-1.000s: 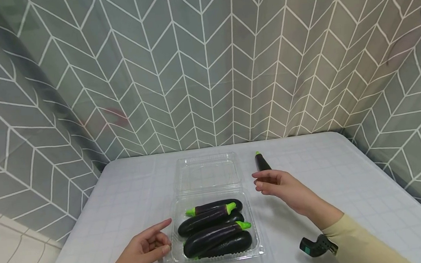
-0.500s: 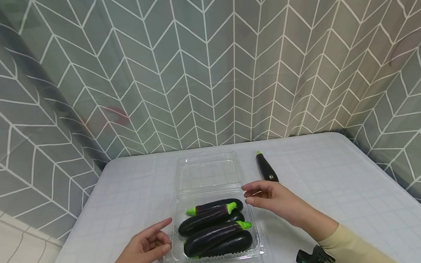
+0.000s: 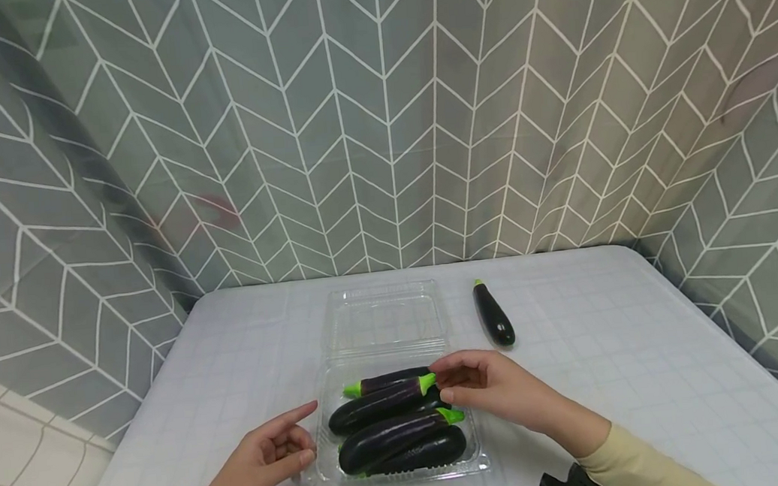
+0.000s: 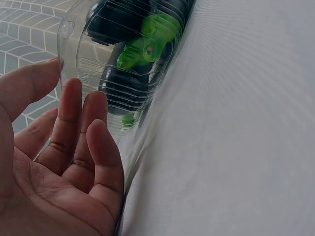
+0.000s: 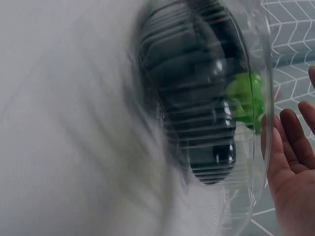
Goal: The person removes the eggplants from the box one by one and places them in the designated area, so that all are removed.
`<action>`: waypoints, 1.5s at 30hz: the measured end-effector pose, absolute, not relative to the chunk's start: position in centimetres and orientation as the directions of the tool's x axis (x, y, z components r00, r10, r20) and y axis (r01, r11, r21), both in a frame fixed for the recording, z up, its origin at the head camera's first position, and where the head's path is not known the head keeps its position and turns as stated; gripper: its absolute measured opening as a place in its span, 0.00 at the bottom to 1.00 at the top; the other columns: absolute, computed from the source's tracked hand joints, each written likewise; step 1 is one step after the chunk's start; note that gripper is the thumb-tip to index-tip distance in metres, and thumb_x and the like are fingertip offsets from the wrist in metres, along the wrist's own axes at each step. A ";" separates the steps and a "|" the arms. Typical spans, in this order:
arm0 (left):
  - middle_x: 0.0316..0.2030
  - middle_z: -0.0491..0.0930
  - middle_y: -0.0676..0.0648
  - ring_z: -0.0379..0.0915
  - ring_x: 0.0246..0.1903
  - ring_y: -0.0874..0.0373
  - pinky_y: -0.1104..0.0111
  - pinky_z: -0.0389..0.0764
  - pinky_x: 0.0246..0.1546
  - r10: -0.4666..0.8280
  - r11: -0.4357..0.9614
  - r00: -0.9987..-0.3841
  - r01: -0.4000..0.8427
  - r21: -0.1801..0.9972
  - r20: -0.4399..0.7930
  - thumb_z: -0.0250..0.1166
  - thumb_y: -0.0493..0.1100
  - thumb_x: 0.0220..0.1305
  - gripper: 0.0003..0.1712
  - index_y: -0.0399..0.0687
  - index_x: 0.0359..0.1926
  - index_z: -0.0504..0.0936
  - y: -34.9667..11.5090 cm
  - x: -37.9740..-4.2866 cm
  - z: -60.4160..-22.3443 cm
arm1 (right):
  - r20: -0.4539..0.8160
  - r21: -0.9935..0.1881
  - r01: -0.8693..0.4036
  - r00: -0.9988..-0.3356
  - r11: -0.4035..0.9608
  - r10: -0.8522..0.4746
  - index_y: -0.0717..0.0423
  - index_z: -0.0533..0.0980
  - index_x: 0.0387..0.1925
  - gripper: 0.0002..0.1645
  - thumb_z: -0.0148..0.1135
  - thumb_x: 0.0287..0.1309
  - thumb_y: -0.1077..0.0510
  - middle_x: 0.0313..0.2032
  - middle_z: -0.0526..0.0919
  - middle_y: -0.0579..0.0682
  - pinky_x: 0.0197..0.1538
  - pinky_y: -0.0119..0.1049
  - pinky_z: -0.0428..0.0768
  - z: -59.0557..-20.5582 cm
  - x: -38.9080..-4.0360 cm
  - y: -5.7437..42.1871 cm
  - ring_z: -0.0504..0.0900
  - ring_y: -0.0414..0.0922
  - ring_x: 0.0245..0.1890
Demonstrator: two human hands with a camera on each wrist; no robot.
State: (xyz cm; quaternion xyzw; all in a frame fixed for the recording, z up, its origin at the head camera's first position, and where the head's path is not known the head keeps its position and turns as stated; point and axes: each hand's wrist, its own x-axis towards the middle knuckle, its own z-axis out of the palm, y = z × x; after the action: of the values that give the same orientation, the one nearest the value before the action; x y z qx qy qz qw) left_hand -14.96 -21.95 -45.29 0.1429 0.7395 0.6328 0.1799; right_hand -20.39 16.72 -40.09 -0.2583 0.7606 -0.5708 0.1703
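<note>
A clear plastic clamshell box (image 3: 324,482) with its lid (image 3: 386,315) folded back holds several dark eggplants (image 3: 396,442) with green stem ends. My left hand (image 3: 268,455) is by the box's left side, its fingers loosely bent and holding nothing; in the left wrist view its fingertips (image 4: 98,101) are close to the clear wall. Over the box's right edge is my right hand (image 3: 504,389), fingers loosely curved near the green stem (image 3: 427,382) of an upper eggplant. I cannot tell whether it touches that stem; no eggplant is in its grasp.
A single eggplant (image 3: 492,312) lies on the white-covered table (image 3: 591,319), behind and right of the box. A grey patterned curtain (image 3: 381,123) hangs behind the table and along its sides. A black wrist device (image 3: 571,484) is at the right sleeve.
My right hand has moved from beside the single eggplant leftward and nearer, to over the box's right edge, uncovering that eggplant. The left hand has hardly moved.
</note>
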 end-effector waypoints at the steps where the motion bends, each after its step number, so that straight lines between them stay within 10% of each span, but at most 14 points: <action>1: 0.42 0.79 0.39 0.75 0.36 0.60 0.68 0.80 0.36 0.438 0.158 -0.895 -0.019 0.987 -0.087 0.63 0.38 0.69 0.37 0.34 0.74 0.58 -21.9 -15.0 -45.3 | 0.041 -0.952 -0.213 -0.801 0.221 -0.597 0.61 0.77 0.57 0.23 0.67 0.64 0.56 0.50 0.80 0.58 0.52 0.35 0.78 -40.1 -20.4 16.6 0.79 0.52 0.51; 45: 0.44 0.78 0.36 0.76 0.37 0.58 0.67 0.80 0.37 0.401 0.166 -0.908 -0.062 0.984 -0.124 0.64 0.39 0.68 0.37 0.36 0.73 0.60 -21.9 -15.0 -45.1 | 0.241 -0.587 -0.639 -0.725 0.497 -0.646 0.48 0.82 0.52 0.24 0.70 0.58 0.41 0.47 0.77 0.34 0.53 0.39 0.77 -41.9 -18.2 14.5 0.76 0.37 0.50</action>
State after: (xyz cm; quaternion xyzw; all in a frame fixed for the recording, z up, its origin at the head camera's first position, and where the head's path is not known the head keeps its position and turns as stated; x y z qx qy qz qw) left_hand -15.04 -21.94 -45.11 0.1144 0.7414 0.6357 0.1820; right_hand -18.16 14.52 -41.89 -0.3711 0.8652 -0.3373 0.0051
